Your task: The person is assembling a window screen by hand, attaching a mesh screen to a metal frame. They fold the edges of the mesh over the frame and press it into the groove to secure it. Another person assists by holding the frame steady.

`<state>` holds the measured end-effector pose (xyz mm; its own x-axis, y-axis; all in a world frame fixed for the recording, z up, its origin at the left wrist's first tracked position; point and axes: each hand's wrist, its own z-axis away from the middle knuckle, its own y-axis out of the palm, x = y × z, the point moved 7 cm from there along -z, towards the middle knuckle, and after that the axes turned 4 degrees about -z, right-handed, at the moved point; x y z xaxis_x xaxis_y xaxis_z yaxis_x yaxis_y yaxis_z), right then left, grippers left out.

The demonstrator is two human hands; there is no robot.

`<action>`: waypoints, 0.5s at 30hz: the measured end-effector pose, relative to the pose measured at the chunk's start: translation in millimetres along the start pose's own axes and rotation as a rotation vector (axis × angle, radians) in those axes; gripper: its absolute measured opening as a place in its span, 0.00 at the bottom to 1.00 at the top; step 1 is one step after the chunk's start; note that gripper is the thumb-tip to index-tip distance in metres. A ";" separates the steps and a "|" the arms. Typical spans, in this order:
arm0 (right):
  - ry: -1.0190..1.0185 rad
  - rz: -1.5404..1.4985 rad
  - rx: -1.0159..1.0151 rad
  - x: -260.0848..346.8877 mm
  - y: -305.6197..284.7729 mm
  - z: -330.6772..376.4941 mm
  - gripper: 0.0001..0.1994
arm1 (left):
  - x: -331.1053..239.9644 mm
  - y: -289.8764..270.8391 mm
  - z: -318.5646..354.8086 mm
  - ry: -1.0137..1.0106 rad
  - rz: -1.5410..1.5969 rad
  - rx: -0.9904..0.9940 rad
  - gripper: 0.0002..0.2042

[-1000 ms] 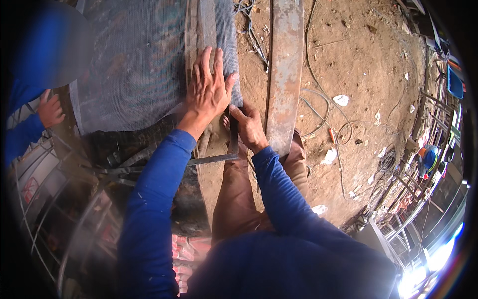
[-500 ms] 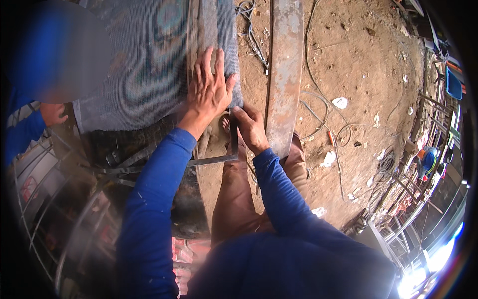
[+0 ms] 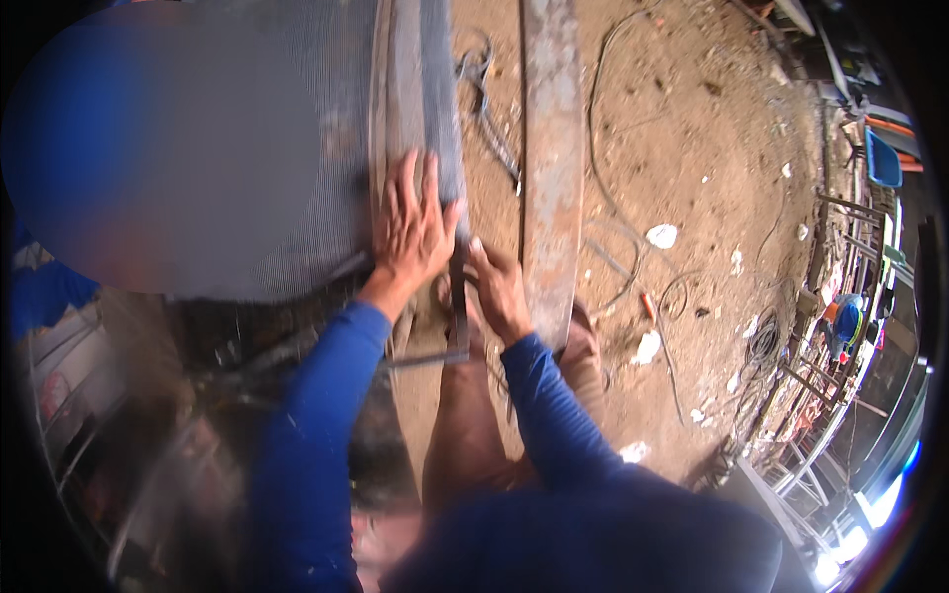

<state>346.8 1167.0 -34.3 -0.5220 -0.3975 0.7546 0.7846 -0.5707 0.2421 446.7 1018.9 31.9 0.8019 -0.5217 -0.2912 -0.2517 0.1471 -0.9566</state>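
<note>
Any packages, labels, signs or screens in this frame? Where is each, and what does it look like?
No screen, sign or readable label shows.
Blue container: far right edge, boxy, plain blue.
White scraps: on the dirt floor right of the rusty beam, small, crumpled; kind unclear.
Red and white item: lower left on a rack, blurred; may be a package.

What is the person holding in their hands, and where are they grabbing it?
The right hand grips a dark metal tool near its upper end; the kind of tool cannot be told. The left hand holds nothing: it presses flat on the grey wire mesh.
</note>
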 end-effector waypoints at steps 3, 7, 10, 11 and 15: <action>-0.016 -0.005 0.001 17.0 -4.8 -5.7 0.20 | -3.3 -8.5 -3.2 -0.024 0.018 -0.006 0.38; 0.085 0.130 -0.012 18.7 -2.1 -21.8 0.21 | -3.2 -10.5 -10.2 -0.067 0.077 0.078 0.41; 0.054 -0.002 0.064 20.1 9.6 -23.1 0.17 | -2.0 -16.9 -9.2 -0.024 0.047 0.042 0.40; 0.127 -0.016 0.019 14.5 7.8 -22.6 0.16 | -2.4 -19.3 -8.4 0.001 0.048 -0.005 0.40; 0.135 0.030 0.009 20.5 8.5 -19.7 0.16 | -1.6 -20.6 -3.8 0.030 0.016 -0.027 0.40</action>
<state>336.2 1139.8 -28.8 -0.5381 -0.5078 0.6727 0.8033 -0.5508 0.2268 448.5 1013.5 52.2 0.7813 -0.5440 -0.3059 -0.2798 0.1329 -0.9508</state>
